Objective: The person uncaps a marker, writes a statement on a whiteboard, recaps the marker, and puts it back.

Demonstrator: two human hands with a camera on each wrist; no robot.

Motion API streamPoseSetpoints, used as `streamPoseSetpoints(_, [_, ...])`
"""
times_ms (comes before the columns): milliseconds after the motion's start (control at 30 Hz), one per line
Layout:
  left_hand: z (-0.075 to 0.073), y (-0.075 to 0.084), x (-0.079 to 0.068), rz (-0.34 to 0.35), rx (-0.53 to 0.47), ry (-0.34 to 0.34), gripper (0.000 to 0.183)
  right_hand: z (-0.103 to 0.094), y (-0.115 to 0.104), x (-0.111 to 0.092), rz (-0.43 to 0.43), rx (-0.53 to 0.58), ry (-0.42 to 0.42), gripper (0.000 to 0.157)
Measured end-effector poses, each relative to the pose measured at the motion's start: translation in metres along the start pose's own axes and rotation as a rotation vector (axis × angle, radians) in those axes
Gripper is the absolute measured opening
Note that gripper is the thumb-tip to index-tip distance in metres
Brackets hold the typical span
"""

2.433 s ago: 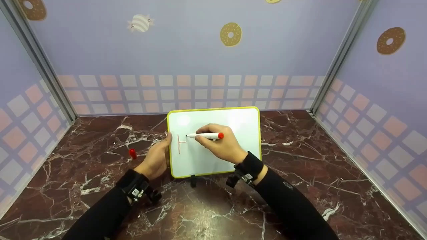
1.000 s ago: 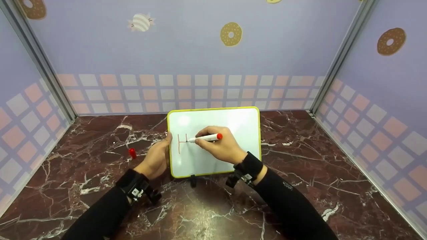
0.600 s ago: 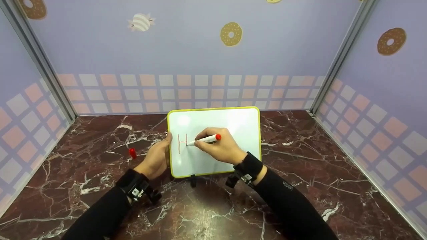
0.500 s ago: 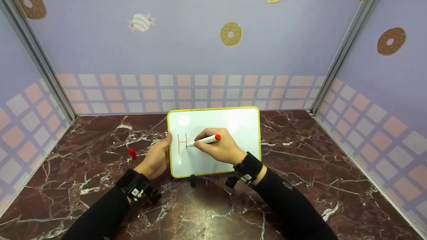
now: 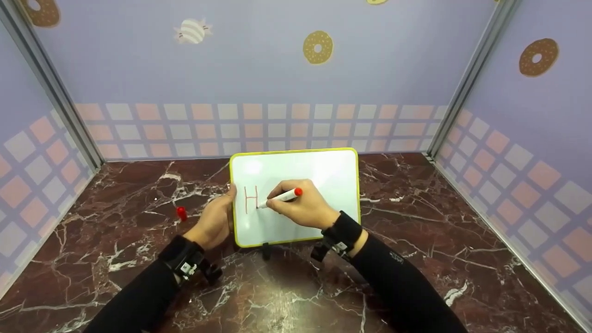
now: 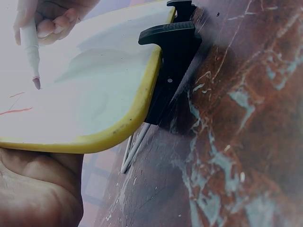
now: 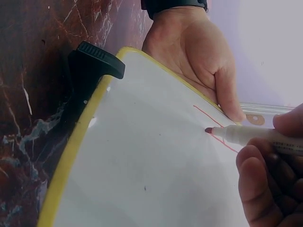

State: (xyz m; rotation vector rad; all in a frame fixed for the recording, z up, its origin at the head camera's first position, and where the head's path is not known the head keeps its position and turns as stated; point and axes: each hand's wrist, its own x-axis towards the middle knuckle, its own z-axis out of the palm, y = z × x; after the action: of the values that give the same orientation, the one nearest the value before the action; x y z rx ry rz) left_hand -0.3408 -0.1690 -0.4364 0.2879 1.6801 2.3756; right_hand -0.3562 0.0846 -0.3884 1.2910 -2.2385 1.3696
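My right hand (image 5: 300, 203) pinches a white marker (image 5: 284, 196) with a red end, its tip at the foot of the right stroke of a red letter H (image 5: 250, 197). The letter stands on the left part of a small whiteboard (image 5: 296, 231) with a yellow frame. My left hand (image 5: 215, 219) grips the board's left edge, thumb along the frame and the other fingers hidden behind it. In the left wrist view the palm (image 6: 38, 189) lies under the yellow rim. The right wrist view shows the marker tip (image 7: 209, 130) right at the red line.
A red marker cap (image 5: 181, 213) stands on the dark marbled table (image 5: 416, 259), left of the board. Black stand clips (image 6: 173, 42) hold the board's lower edge, and a thin metal leg (image 6: 135, 149) shows behind. Patterned wall panels (image 5: 259, 69) enclose the back and sides.
The right hand has moved the marker tip downward, drawing the second upright so that the strokes form an H. The left hand keeps its hold on the board's edge.
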Motion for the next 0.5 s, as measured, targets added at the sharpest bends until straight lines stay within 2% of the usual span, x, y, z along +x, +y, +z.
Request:
streamPoseSetpoints(367, [-0.0002, -0.0006, -0.0007, -0.007, -0.003, 0.012, 0.073, 0.0006, -0.0012, -0.0003, 0.019, -0.009, -0.023, 0.007])
streamPoseSetpoints(500, [0.0002, -0.0002, -0.0008, -0.002, -0.004, -0.005, 0.073, 0.0003, -0.0023, -0.0007, 0.032, 0.004, -0.033, 0.008])
